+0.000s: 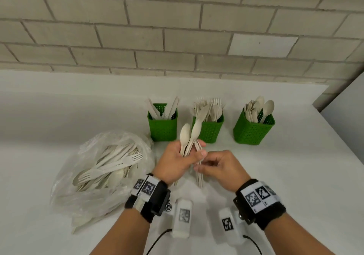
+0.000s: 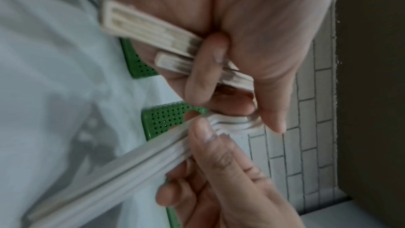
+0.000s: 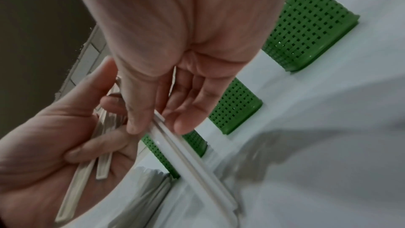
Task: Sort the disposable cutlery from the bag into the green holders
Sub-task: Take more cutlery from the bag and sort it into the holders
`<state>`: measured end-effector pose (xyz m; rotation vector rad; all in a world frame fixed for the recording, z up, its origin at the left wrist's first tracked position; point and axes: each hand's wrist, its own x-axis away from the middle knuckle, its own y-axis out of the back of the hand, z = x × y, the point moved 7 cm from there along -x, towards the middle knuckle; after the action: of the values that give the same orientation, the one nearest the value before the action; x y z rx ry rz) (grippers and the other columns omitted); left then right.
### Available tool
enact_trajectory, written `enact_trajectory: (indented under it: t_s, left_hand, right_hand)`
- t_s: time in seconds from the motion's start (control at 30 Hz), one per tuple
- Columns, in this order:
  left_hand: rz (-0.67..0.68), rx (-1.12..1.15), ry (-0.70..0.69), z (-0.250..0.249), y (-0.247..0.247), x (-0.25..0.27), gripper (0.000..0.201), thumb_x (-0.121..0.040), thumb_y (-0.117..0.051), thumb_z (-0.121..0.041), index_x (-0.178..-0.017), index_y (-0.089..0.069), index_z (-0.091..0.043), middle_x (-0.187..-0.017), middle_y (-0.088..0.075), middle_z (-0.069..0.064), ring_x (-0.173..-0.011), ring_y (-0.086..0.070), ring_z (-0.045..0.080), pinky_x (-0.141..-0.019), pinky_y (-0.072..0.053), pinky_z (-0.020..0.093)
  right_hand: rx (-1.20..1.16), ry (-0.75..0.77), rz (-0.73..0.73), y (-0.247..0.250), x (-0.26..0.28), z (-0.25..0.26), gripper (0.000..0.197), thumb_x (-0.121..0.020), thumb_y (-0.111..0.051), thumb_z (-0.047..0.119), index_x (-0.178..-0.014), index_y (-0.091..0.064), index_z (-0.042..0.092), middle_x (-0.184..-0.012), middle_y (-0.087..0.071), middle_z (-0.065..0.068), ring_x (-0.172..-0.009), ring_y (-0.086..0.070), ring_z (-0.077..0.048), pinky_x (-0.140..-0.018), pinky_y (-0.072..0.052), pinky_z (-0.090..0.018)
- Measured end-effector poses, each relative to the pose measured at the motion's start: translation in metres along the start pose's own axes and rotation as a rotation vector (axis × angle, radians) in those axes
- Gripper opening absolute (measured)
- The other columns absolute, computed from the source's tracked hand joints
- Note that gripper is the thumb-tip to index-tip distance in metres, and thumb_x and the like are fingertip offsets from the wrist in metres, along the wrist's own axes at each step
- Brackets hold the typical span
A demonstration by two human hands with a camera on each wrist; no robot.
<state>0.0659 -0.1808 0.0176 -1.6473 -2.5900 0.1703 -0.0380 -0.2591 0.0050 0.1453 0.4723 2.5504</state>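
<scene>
My left hand (image 1: 194, 153) grips several beige spoons (image 1: 186, 134) by their handles, bowls pointing up, in front of the middle green holder (image 1: 211, 131). My right hand (image 1: 201, 167) pinches a stacked bundle of cutlery (image 1: 200, 180) between thumb and fingers, right against the left hand; the handles hang down toward me. In the right wrist view the thumb and fingertips (image 3: 181, 126) close on that bundle (image 3: 188, 155). The heads of the bundle are hidden by my hands. The clear plastic bag (image 1: 65, 184) with more cutlery lies at the left.
Three green holders stand in a row near the brick wall: the left holder (image 1: 163, 128) has knives, the middle one forks, the right holder (image 1: 254, 133) spoons. The white counter's right edge (image 1: 334, 128) runs close beside the right holder.
</scene>
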Motion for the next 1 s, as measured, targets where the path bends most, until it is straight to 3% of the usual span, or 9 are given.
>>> enact_trajectory:
  t_s: [0.23, 0.33, 0.4, 0.5, 0.6, 0.77, 0.83, 0.9, 1.0]
  left_hand:
    - [-0.037, 0.138, -0.016, -0.024, 0.0, -0.008, 0.023, -0.083, -0.073, -0.004, -0.103, -0.071, -0.014, -0.071, -0.053, 0.012, -0.061, -0.057, 0.011, -0.058, -0.05, 0.017]
    - [-0.138, 0.215, 0.003, -0.04, 0.012, -0.013, 0.019, -0.093, -0.06, -0.008, -0.11, -0.067, -0.013, -0.055, -0.049, -0.009, -0.047, -0.044, 0.0, -0.044, -0.035, 0.011]
    - [-0.186, 0.22, 0.002, -0.044, 0.022, -0.015, 0.017, -0.095, -0.058, -0.018, -0.107, -0.069, -0.017, -0.056, -0.042, -0.005, -0.049, -0.039, 0.004, -0.043, -0.03, 0.013]
    - [-0.222, 0.222, 0.023, -0.042, 0.028, -0.011, 0.015, -0.095, -0.059, -0.02, -0.104, -0.07, -0.017, -0.058, -0.038, -0.001, -0.049, -0.037, 0.006, -0.042, -0.029, 0.014]
    - [-0.219, 0.242, 0.039, -0.04, 0.024, -0.01, 0.013, -0.094, -0.059, -0.017, -0.102, -0.069, -0.015, -0.056, -0.038, -0.003, -0.047, -0.036, 0.005, -0.041, -0.028, 0.013]
    - [-0.182, 0.272, 0.054, -0.039, 0.012, -0.013, 0.013, -0.097, -0.056, -0.014, -0.1, -0.068, -0.011, -0.056, -0.038, -0.002, -0.045, -0.036, 0.005, -0.038, -0.027, 0.013]
    - [-0.166, 0.309, 0.056, -0.04, 0.012, -0.014, 0.017, -0.099, -0.052, -0.018, -0.101, -0.068, -0.01, -0.059, -0.041, -0.002, -0.045, -0.036, 0.006, -0.036, -0.025, 0.013]
    - [-0.154, 0.348, 0.066, -0.039, 0.013, -0.015, 0.023, -0.1, -0.048, -0.023, -0.103, -0.067, -0.009, -0.062, -0.043, -0.002, -0.045, -0.036, 0.006, -0.034, -0.023, 0.014]
    - [-0.131, 0.361, 0.054, -0.037, 0.012, -0.018, 0.028, -0.101, -0.046, -0.026, -0.106, -0.067, -0.009, -0.063, -0.045, -0.002, -0.047, -0.036, 0.008, -0.033, -0.02, 0.016]
  right_hand:
    - [0.059, 0.045, -0.007, 0.007, -0.011, 0.024, 0.014, -0.083, -0.076, 0.019, -0.085, -0.074, 0.005, -0.064, -0.065, -0.009, -0.055, -0.05, -0.01, -0.057, -0.043, -0.027]
    - [0.058, 0.115, -0.212, 0.043, -0.017, 0.061, 0.004, -0.082, -0.076, 0.019, -0.078, -0.076, 0.02, -0.072, -0.074, 0.002, -0.061, -0.064, -0.013, -0.062, -0.051, -0.026]
    - [0.099, 0.167, -0.414, 0.081, -0.021, 0.079, 0.015, -0.082, -0.076, 0.02, -0.071, -0.072, 0.028, -0.068, -0.072, 0.011, -0.061, -0.065, -0.005, -0.062, -0.05, -0.019]
    - [0.109, 0.162, -0.594, 0.122, -0.033, 0.081, 0.009, -0.083, -0.076, 0.024, -0.075, -0.074, 0.019, -0.073, -0.073, 0.005, -0.07, -0.069, -0.012, -0.072, -0.054, -0.027]
    - [0.176, 0.094, -0.555, 0.121, -0.051, 0.068, 0.015, -0.083, -0.076, 0.025, -0.082, -0.075, 0.011, -0.079, -0.074, -0.002, -0.078, -0.07, -0.021, -0.08, -0.057, -0.036]
    - [0.44, -0.044, -0.379, 0.096, -0.069, 0.041, 0.015, -0.08, -0.077, 0.019, -0.08, -0.071, 0.006, -0.083, -0.071, -0.006, -0.078, -0.067, -0.02, -0.078, -0.054, -0.033]
    - [0.523, -0.068, -0.377, 0.096, -0.067, 0.044, 0.03, -0.077, -0.08, 0.024, -0.103, -0.067, 0.014, -0.098, -0.064, -0.004, -0.083, -0.061, -0.016, -0.079, -0.05, -0.03]
    - [0.514, 0.014, -0.45, 0.098, -0.06, 0.056, 0.073, -0.077, -0.08, 0.027, -0.14, -0.045, 0.018, -0.124, -0.049, -0.003, -0.103, -0.054, -0.014, -0.091, -0.042, -0.025]
    - [0.656, 0.234, -0.399, 0.077, -0.052, 0.075, 0.084, -0.089, -0.065, 0.035, -0.154, -0.015, 0.017, -0.16, -0.018, -0.002, -0.146, -0.017, -0.014, -0.118, -0.017, -0.03]
